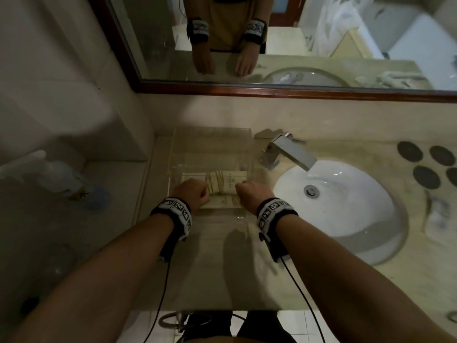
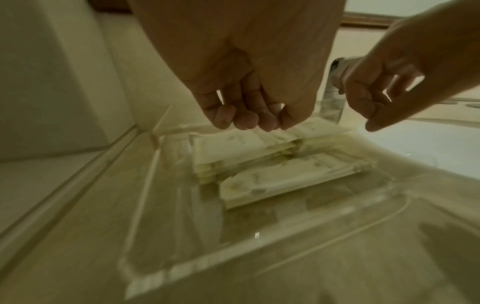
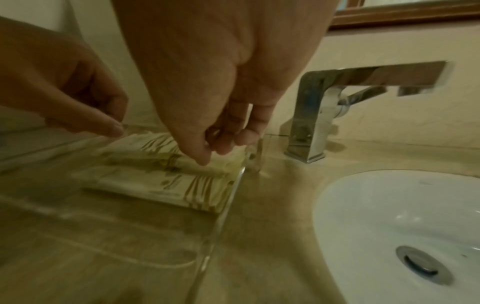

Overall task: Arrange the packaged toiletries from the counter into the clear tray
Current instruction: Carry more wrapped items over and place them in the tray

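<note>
A clear tray (image 1: pixel 173 154) stands on the beige counter, left of the sink. Inside it lie cream toiletry packets with gold stripes: a stack (image 1: pixel 222 184) toward the back and a single packet (image 1: pixel 222 203) in front of it. My left hand (image 1: pixel 191 194) hovers over the stack's left end with its fingers curled, and its fingertips (image 2: pixel 246 119) sit bunched just above the top packet (image 2: pixel 233 148). My right hand (image 1: pixel 249 194) is over the right end, by the tray's right wall (image 3: pixel 221 222), fingers curled. Its thumb tip (image 3: pixel 202 160) is at the packets (image 3: pixel 155 156). Neither hand holds anything.
A chrome faucet (image 1: pixel 286 152) stands just right of the tray, and the white sink (image 1: pixel 346 201) lies beyond it. Several dark round discs (image 1: pixel 425 162) lie at the far right. A white pump bottle (image 1: pixel 57 177) stands on the left. A framed mirror (image 1: pixel 247 90) runs behind.
</note>
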